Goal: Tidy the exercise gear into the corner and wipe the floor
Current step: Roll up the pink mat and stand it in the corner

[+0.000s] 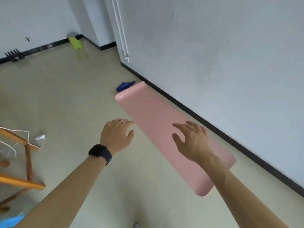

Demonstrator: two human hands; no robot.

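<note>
Pink mat [158, 122] roll-up
Left hand [116, 134], right hand [192, 142]: spread, empty; 5 o'clock end is best rolled evenly.

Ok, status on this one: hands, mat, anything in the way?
Both hands open, empty: left hand beside the pink mat, right hand over it. Mat flat along the wall, far end curled. Past that end, a blue cloth on the floor.

Long pink foam mat [156, 122], smooth and matt. Pale floor [65, 96], smooth and a bit shiny. Orange wooden frame [21, 183], glossy.
</note>
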